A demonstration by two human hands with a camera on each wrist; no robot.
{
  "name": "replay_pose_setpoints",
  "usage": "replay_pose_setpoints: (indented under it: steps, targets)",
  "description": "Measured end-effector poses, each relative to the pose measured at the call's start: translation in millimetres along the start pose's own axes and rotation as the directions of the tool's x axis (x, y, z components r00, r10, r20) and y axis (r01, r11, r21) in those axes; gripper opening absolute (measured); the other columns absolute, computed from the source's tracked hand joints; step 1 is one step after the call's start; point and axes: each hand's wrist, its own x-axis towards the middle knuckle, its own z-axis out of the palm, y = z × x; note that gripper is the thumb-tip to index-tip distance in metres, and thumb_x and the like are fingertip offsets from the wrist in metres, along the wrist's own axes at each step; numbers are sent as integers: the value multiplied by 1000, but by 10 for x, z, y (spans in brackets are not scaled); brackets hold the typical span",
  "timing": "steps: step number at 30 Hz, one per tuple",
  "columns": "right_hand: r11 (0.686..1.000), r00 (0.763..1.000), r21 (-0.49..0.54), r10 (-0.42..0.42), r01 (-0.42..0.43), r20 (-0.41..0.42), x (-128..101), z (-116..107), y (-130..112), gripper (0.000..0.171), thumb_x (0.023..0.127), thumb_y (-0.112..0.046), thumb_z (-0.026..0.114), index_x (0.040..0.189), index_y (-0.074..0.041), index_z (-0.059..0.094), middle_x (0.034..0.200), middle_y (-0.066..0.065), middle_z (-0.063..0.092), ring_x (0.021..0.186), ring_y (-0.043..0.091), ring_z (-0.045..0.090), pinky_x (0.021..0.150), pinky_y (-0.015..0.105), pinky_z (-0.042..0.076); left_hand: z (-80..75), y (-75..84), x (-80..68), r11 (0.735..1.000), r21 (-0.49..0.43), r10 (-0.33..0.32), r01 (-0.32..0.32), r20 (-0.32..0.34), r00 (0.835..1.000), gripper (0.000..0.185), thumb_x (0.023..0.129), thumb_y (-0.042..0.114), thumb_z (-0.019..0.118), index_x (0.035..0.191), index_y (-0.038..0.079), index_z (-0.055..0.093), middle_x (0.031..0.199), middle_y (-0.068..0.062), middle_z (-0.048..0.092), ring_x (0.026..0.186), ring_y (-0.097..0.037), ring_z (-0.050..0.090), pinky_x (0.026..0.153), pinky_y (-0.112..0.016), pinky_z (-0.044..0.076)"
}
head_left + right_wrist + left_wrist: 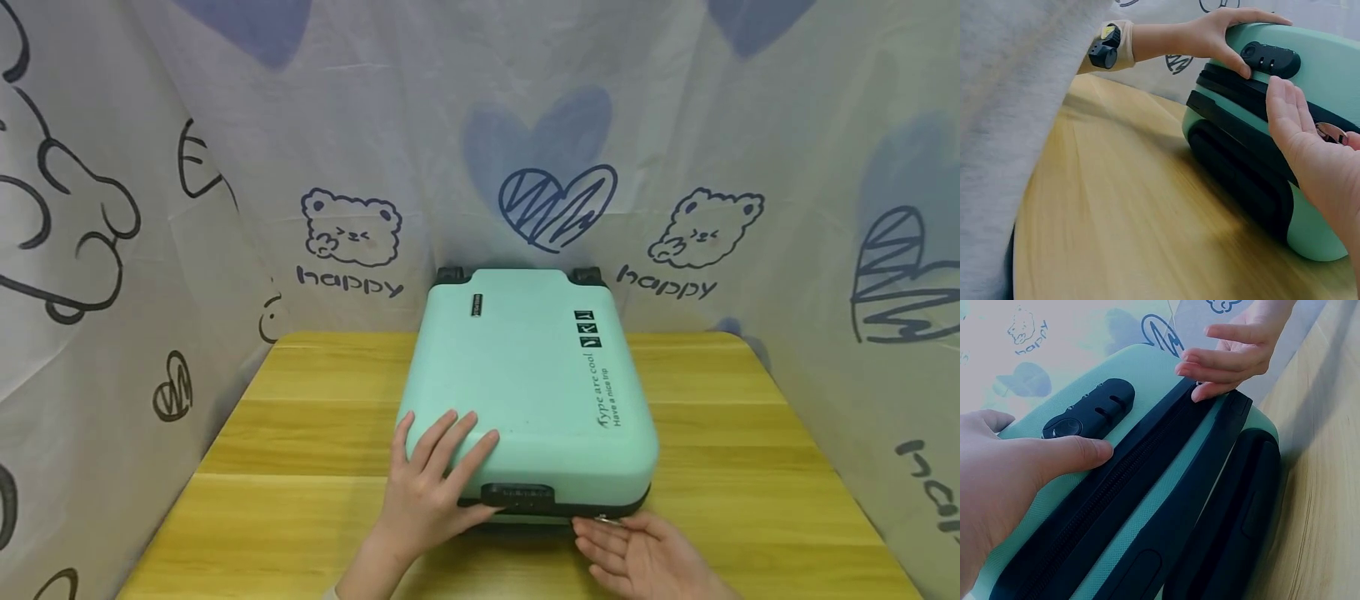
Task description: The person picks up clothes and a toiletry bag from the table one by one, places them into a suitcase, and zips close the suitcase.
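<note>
A mint-green hard-shell suitcase (pixel 525 367) lies flat on the table, its black zipper (pixel 1116 481) running along the near side. My left hand (pixel 431 483) rests spread on its near left corner, fingers on the lid and thumb beside the black combination lock (pixel 517 495). At the near right corner, my right hand (pixel 645 554) is turned palm up and pinches a shiny metal zipper pull (pixel 1332 132) between thumb and fingers. Below the zipper, the side carries a black handle (pixel 1241 175). The lid looks closed down on the base.
The wood-grain table (pixel 315 467) extends on both sides of the suitcase. Behind it hangs a white cloth (pixel 360 133) printed with hearts and bears. Black wheels (pixel 587 276) at the suitcase's far end stand close to that cloth. A grey sleeve (pixel 1022 112) fills the right wrist view's left side.
</note>
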Motion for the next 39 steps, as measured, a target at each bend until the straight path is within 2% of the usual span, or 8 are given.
replay_pose_setpoints:
  steps: [5, 9, 13, 17, 24, 28, 33, 39]
  targets:
    - [999, 998, -11, 38, -39, -56, -28, 35, -22, 50, 105, -22, 19, 142, -2, 46, 141, 7, 55, 134, 16, 50, 118, 31, 31, -1, -1, -4, 1000, 7, 5, -5, -1, 1000, 112, 38, 72, 86, 133, 18, 61, 134, -11, 61, 121, -31, 57, 98, -67, 34]
    - [997, 990, -39, 68, -73, -124, -27, 100, -25, 47, 107, -21, 19, 133, -6, 55, 131, 4, 63, 125, 13, 57, 111, 27, 40, -10, 1, -6, 1000, 4, 9, -9, 3, 1000, 112, 38, 72, 86, 133, 18, 61, 134, -11, 61, 121, -32, 57, 98, -67, 34]
    - [987, 967, -107, 91, -119, -238, 1, 181, -27, 45, 108, -22, 21, 123, -10, 62, 123, 1, 67, 117, 10, 61, 105, 23, 45, -21, 1, -1, 1000, -1, 8, -8, 4, 1000, 112, 37, 71, 86, 133, 18, 61, 134, -11, 61, 121, -32, 57, 98, -68, 34]
    - [979, 939, -142, 94, -148, -331, 33, 222, -28, 40, 108, -20, 26, 122, -11, 62, 123, 0, 67, 118, 10, 60, 106, 24, 44, -21, -5, 12, 1000, -6, 7, -7, 2, 1000, 113, 37, 71, 87, 133, 18, 61, 135, -11, 60, 121, -32, 56, 98, -68, 34]
    - [985, 939, -117, 81, -126, -334, 69, 184, -16, 39, 108, -22, 29, 127, -10, 61, 126, 2, 66, 121, 11, 60, 107, 25, 44, -16, -8, 13, 1000, -6, 14, -14, 3, 1000, 111, 38, 71, 86, 133, 18, 61, 135, -11, 60, 121, -32, 56, 98, -67, 34]
    - [990, 930, -86, 77, -115, -359, 77, 180, -3, 36, 107, -23, 34, 126, -11, 62, 125, 2, 66, 121, 11, 60, 110, 26, 42, -16, -8, 7, 1000, -11, 10, -10, 4, 1000, 111, 38, 71, 87, 133, 18, 61, 135, -11, 60, 121, -32, 56, 99, -67, 33]
    - [992, 926, -71, 67, -101, -371, 102, 208, 4, 37, 108, -24, 33, 128, -10, 60, 130, 4, 64, 124, 13, 59, 113, 28, 39, -15, -8, 6, 1000, -15, 3, -3, 7, 1000, 112, 38, 70, 87, 133, 18, 61, 136, -11, 60, 122, -32, 56, 99, -67, 33]
    - [986, 918, -135, 35, -96, -395, 129, 255, 25, 36, 108, -24, 33, 129, -10, 59, 135, 5, 61, 128, 15, 55, 117, 32, 33, -16, -8, 3, 1000, -17, -6, 6, 8, 1000, 113, 37, 70, 88, 133, 18, 61, 136, -11, 59, 122, -32, 56, 99, -67, 33]
